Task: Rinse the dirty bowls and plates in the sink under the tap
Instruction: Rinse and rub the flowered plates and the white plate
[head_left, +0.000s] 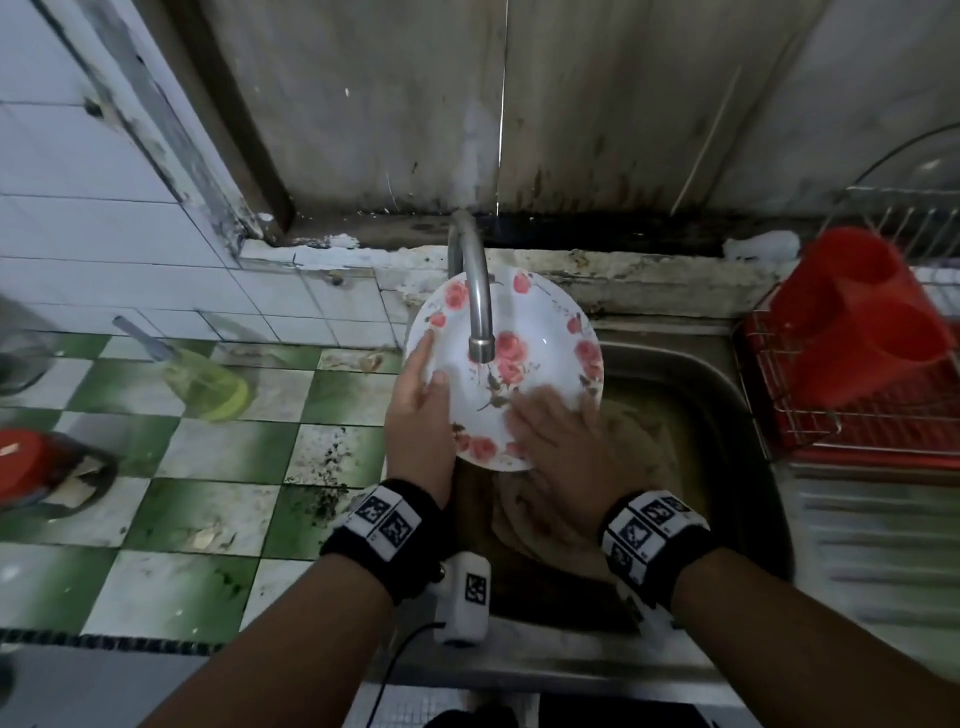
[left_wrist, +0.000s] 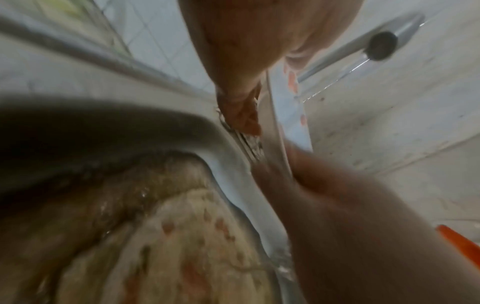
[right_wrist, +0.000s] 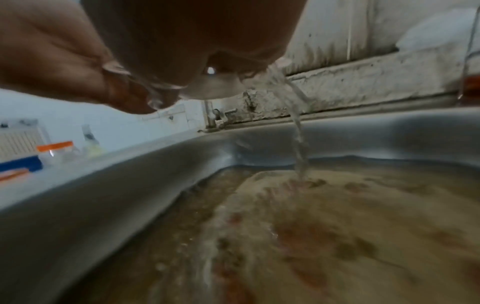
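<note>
A white plate (head_left: 540, 332) with pink roses is held tilted under the tap (head_left: 478, 312), over the sink (head_left: 727, 395). My left hand (head_left: 421, 410) grips its left rim, thumb on the face. My right hand (head_left: 561, 431) lies flat on the lower right of the face, fingers spread. The left wrist view shows the plate (left_wrist: 272, 115) edge-on, with water running from the tap (left_wrist: 381, 45). Water pours off under my right hand (right_wrist: 182, 41) into murky brown water. Another rose-patterned plate (right_wrist: 337, 226) lies submerged there, also visible in the head view as a plate (head_left: 545, 525).
A red dish rack (head_left: 852, 338) with a red holder stands right of the sink, beside the ribbed draining board (head_left: 872, 545). On the green and white tiled counter at left lie a bottle of yellow liquid (head_left: 208, 384) and a red-lidded container (head_left: 21, 462). A stained wall rises behind.
</note>
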